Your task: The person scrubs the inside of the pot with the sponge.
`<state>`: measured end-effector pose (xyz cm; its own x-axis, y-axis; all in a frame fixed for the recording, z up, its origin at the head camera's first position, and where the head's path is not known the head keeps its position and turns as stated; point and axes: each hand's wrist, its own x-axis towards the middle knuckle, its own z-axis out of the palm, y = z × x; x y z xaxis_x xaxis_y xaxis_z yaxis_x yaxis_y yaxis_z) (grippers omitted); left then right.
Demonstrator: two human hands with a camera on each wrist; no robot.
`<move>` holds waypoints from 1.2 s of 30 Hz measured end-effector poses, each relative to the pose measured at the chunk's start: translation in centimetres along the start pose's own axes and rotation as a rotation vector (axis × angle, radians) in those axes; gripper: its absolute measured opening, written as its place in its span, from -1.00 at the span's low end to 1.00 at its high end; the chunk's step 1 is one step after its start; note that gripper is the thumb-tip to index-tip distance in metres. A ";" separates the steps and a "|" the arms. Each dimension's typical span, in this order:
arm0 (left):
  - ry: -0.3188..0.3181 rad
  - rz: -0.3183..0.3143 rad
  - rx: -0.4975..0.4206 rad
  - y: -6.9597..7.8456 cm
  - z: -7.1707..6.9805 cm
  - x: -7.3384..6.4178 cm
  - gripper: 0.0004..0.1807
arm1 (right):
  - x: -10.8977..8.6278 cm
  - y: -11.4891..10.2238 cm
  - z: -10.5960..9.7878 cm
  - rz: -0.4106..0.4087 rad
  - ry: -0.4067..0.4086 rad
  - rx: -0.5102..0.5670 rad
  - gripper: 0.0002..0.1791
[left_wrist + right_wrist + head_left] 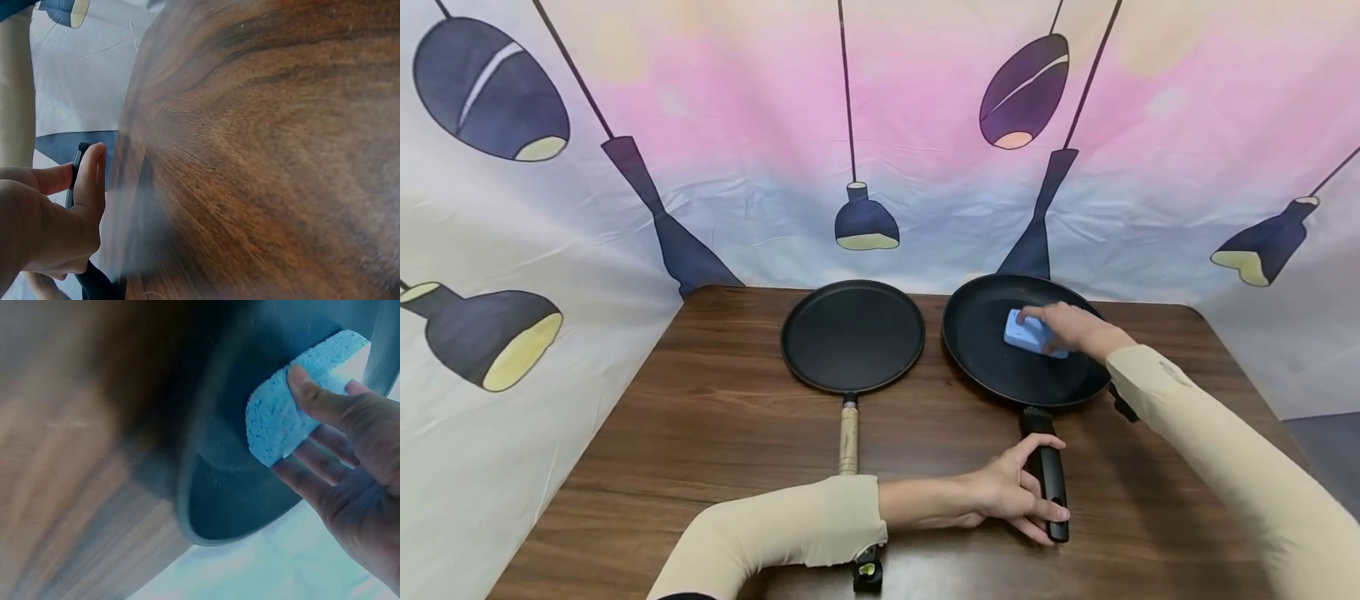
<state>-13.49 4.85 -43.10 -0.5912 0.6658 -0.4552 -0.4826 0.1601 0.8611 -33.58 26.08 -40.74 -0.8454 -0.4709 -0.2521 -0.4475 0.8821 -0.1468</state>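
Note:
A black frying pan [985,367] sits at the right of the table, its black handle [1051,483] toward me. My left hand [1011,492] grips that handle, and in the left wrist view thumb and fingers close about its dark edge. Inside the pan lies a light blue sponge [1028,333], pinched by my right hand [1071,325]. The right wrist view shows the thumb on one side of the porous sponge [281,412] and the fingers on the other, with the sponge against the pan's inner surface.
A flat round black pan [853,336] with a light wooden handle [848,437] lies left of the frying pan, partly under my left forearm. The brown wood-grain table [715,400] meets a printed cloth backdrop [760,125] at its back edge.

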 end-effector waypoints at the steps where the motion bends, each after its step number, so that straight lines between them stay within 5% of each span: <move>1: -0.001 0.000 -0.001 -0.1 0.0 -0.1 -0.18 | 0.6 0.3 -0.2 0.031 0.006 0.001 -0.34; 9: -0.015 -0.015 -0.011 -0.4 0.6 -0.9 -0.21 | 2.0 1.1 -0.6 0.155 -0.026 -0.003 -0.37; 20: 0.013 0.012 0.000 0.0 0.7 -0.3 -0.22 | -2.6 -0.7 0.0 -0.037 -0.049 -0.056 -0.37; 27: 0.026 0.024 0.006 -0.1 0.5 0.2 -0.20 | -4.8 -1.6 0.6 -0.092 -0.016 0.022 -0.35; 36: 0.023 -0.007 -0.020 0.0 0.5 0.2 -0.22 | -2.3 0.4 0.5 0.002 0.034 0.015 -0.37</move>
<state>-13.32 5.34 -43.14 -0.6023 0.6475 -0.4669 -0.4999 0.1499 0.8530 -31.61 27.50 -40.70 -0.8558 -0.4682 -0.2199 -0.4416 0.8827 -0.1608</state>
